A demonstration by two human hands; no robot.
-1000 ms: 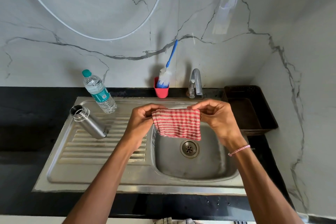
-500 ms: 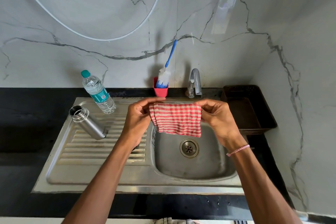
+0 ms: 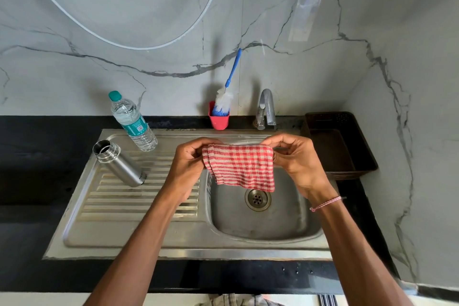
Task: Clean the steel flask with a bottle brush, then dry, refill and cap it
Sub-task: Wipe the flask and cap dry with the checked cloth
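Left hand [image 3: 188, 166], right hand [image 3: 298, 164] pinch my cloth [image 3: 243, 169] by top corners; upper-centre red cup [image 3: 219, 122] holds brush [image 3: 223, 102]; flask [image 3: 119, 164] interior unreadable.

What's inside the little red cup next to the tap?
A bottle brush stands in the red cup, white and blue bristles down, blue handle sticking up. The cup's side hides the brush tip and anything else at the bottom.

brushed steel flask [image 3: 119, 163], woven cloth [image 3: 242, 166]
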